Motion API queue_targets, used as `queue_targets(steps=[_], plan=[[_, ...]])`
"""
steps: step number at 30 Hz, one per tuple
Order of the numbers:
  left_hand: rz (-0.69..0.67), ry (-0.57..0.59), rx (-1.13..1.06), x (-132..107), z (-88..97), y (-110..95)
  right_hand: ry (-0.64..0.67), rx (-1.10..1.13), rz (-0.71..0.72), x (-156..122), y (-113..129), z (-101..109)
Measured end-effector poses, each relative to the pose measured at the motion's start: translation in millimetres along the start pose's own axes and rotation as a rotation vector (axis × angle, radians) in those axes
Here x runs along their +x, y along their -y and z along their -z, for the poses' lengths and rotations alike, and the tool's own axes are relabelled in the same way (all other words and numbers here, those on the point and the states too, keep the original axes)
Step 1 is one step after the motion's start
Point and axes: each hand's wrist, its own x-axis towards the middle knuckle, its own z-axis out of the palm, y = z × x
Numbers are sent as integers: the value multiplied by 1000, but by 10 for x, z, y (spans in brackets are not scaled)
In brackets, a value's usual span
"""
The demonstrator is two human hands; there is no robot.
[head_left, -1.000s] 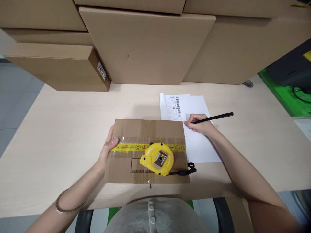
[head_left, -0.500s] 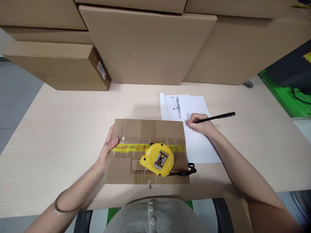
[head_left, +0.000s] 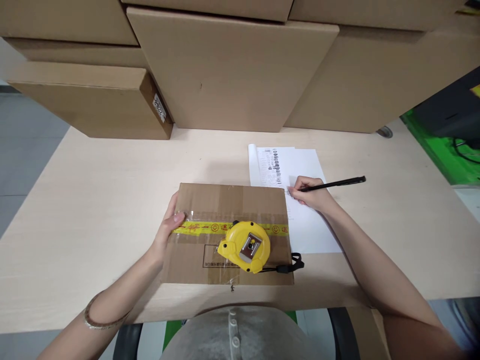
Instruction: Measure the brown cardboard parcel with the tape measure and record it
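Note:
A flat cardboard box [head_left: 210, 202] sealed with clear and yellow tape lies at the near edge of the table. On top of it rests a yellow tape measure [head_left: 243, 246] with a black wrist strap trailing off to the right. My left hand [head_left: 167, 229] grips the box's left edge, thumb on top. My right hand [head_left: 309, 192] is closed on a black pen [head_left: 333, 184], whose tip touches a white printed sheet [head_left: 303, 220] just right of the box.
Large cardboard boxes [head_left: 232, 70] are stacked along the back of the light wooden table [head_left: 93, 200]; a smaller one [head_left: 90, 102] sits at the back left. A green surface with black gear [head_left: 446, 140] is at the far right. A chair is below me.
The view has shifted slightly. My right hand and pen have barely moved on the sheet; the left hand stays on the box.

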Motion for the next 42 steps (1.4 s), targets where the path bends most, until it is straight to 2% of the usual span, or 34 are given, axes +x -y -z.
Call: queue_targets(steps=[8,19,26,30,34,38,40,42], plan=[[-12,57,-10,6,40,52,-6,-16,-2,0,-27,7],[14,47,-10,-24,18,37,19,-49,-14,-6,-26,8],[1,46,15,-52,-28,-19,64,-88,-94,3,42,48],[-19,82,43,-49,-25,-31,83,-221,-187,-107,165,121],[-48,137,89,-22,7,-17,123,-472,-287,-233,310,124],[-199,180,175,76,120,40,50,-732,-325,-307,557,46],[-318,188,250,146,198,62,-65,-802,-260,-390,769,-9],[-432,237,347,213,270,64,-180,-763,-41,-535,1024,-84]])
